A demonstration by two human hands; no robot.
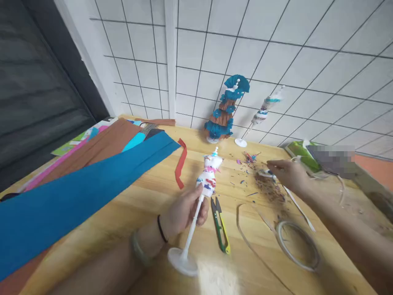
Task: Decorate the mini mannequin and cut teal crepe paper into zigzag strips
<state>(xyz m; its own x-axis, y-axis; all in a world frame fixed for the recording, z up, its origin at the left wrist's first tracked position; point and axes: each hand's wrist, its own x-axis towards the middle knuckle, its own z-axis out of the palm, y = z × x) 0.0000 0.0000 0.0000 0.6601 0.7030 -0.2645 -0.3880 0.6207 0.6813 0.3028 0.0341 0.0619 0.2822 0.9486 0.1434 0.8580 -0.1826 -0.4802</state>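
My left hand [186, 209] is closed around a miniature dress form [206, 182], white with patches of red, blue and pink, below its torso. The form leans a little, its round white base [181, 262] toward me. Just right of it lie green and yellow thread snips [219, 225], blades pointing away. Over a scatter of tiny scraps [270, 188] is my right hand [290, 174], fingers drawn together and pointing left. Anything between those fingertips is too small or blurred to make out. A small whitish object [266, 174] lies beneath them.
Blue crepe paper [92, 180] and brown paper [92, 151] cover the left side. A red strip [180, 164] lies near them. Against the tiled wall stand a blue-and-brown dressed form [225, 110] and another white form [264, 110]. A tape roll [279, 231] sits at right.
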